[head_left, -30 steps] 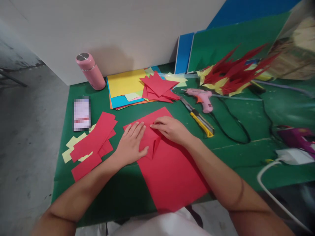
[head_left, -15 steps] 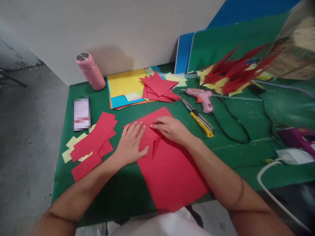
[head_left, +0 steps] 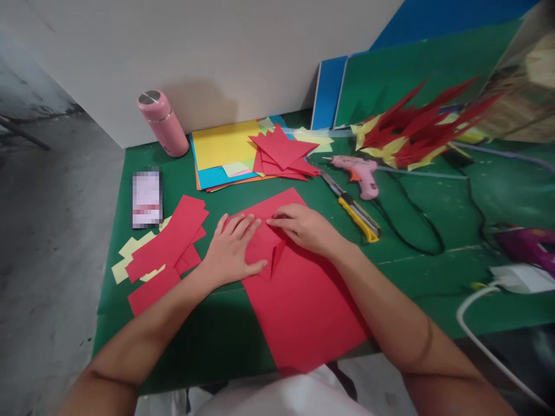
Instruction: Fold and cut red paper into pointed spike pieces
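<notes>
A large red paper sheet (head_left: 312, 315) lies on the green table, reaching its front edge. On the sheet's upper part rests a smaller folded red paper (head_left: 262, 249), with a raised crease along its right side. My left hand (head_left: 229, 245) lies flat over the left of the folded paper, fingers spread and thumb pointing right. My right hand (head_left: 303, 228) pinches at the top of the folded paper, thumb and index finger together; the exact bit between the fingertips is partly hidden. Cut red paper strips (head_left: 167, 242) lie left of my left hand.
Behind are a pink bottle (head_left: 165, 124), coloured sheets (head_left: 225, 141) and red triangular pieces (head_left: 284, 151). A yellow utility knife (head_left: 359, 219) and pink glue gun (head_left: 359, 173) lie right, near a red-yellow paper flame (head_left: 416, 130). A phone (head_left: 147, 197) sits left; a white plug (head_left: 520, 278) right.
The view has shifted slightly. Both hands keep nearly the same places on the folded red paper.
</notes>
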The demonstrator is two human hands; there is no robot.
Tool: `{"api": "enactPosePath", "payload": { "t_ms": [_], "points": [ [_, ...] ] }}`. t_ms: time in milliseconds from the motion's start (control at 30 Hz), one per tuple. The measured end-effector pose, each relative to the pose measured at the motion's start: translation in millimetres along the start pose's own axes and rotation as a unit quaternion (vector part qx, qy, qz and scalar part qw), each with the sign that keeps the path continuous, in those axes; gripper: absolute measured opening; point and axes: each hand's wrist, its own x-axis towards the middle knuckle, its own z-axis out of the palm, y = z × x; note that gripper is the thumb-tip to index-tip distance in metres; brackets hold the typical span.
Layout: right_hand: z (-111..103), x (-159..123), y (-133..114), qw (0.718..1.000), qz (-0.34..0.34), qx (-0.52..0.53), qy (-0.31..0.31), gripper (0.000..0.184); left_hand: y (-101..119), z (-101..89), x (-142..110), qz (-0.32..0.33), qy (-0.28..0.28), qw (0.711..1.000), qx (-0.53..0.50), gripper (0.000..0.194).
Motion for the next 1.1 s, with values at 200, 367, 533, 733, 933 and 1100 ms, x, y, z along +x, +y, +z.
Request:
{"api": "enactPosePath", "payload": {
  "t_ms": [200,367,533,733,933,1100],
  "points": [
    [-1,-2,2,1.0,-0.001,0.008,0.0,0.037,0,-0.9,0,-0.005,-0.001,1.0,-0.009,0.08],
    [-1,-3,4,1.0,-0.002,0.014,0.001,0.038,1,-1.6,0,-0.003,-0.001,1.0,-0.007,0.078],
    [-1,0,-1,1.0,0.006,0.01,0.01,0.037,1,-0.5,0,-0.004,0.005,1.0,-0.007,0.078],
    [6,7,-8,0.999,-0.013,-0.032,0.015,0.034,0,3.8,-1,-0.007,0.03,1.0,0.005,0.079],
    [11,13,-10,0.998,0.0,-0.055,-0.019,0.036,0,3.4,-1,-0.014,0.02,1.0,0.014,0.08],
    [12,15,-11,0.996,0.003,-0.07,-0.061,0.047,1,1.9,0,-0.014,0.011,1.0,0.018,0.079]
  ]
}}
